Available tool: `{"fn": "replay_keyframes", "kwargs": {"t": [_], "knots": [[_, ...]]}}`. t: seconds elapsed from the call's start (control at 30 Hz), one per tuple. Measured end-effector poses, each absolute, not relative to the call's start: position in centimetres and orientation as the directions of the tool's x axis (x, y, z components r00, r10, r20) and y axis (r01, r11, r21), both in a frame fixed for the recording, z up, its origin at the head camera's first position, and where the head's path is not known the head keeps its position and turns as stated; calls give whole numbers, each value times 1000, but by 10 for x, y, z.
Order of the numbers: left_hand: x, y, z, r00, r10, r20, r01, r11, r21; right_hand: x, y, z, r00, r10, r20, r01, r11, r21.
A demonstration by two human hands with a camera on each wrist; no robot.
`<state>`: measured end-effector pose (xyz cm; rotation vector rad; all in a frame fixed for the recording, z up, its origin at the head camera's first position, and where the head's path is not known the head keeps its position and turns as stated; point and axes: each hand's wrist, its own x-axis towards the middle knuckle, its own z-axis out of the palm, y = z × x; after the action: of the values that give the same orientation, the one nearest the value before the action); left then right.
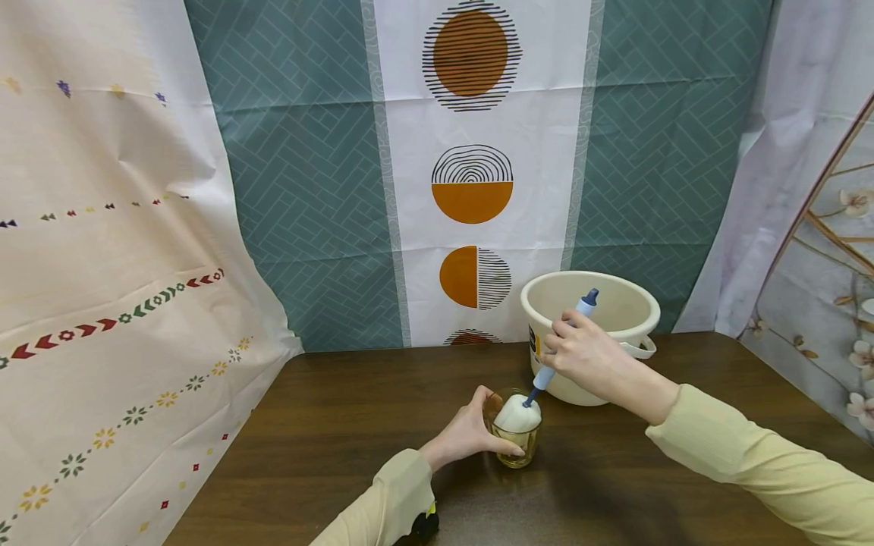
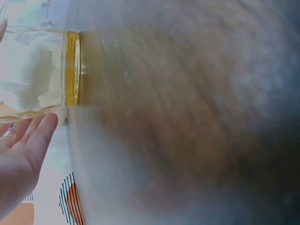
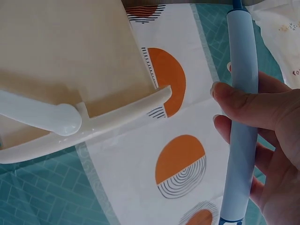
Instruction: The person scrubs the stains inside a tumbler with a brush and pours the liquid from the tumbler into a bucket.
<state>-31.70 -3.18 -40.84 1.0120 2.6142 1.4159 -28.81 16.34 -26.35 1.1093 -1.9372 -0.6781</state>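
Note:
My left hand [image 1: 464, 431] holds an amber drinking glass [image 1: 515, 453], thumb on the near side and fingers around the far side. The glass stands upright on the table. Inside it sits the white sponge head [image 1: 517, 415] of a cup brush, its top rising above the rim. With my right hand [image 1: 590, 358] I grip the brush's light blue handle [image 1: 545, 376], which slants up to the right from the glass. In the right wrist view, thumb and fingers wrap the handle [image 3: 243, 61]. The left wrist view shows the glass's thick base [image 2: 71, 70] and white sponge through its wall.
A cream bucket [image 1: 567, 390] with a white carrying handle [image 1: 640, 349] stands behind my right hand, close to the brush. The brown wooden table [image 1: 328, 432] ends at a patterned curtain [image 1: 307, 189]. Something small and black [image 1: 419, 528] shows by my left sleeve.

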Motion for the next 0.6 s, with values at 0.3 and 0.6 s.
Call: {"fn": "replay_keyframes", "kwargs": {"t": [0.3,0.6], "knots": [[-309,-31,-398,-791,539,289,536,383,753,-291,162,-268,-348,-871,347,-448,479,754],[-322,-31,-412,-783,547,297,542,365,757,-292,158,-270,-359,-872,333,-454,475,753]]}}
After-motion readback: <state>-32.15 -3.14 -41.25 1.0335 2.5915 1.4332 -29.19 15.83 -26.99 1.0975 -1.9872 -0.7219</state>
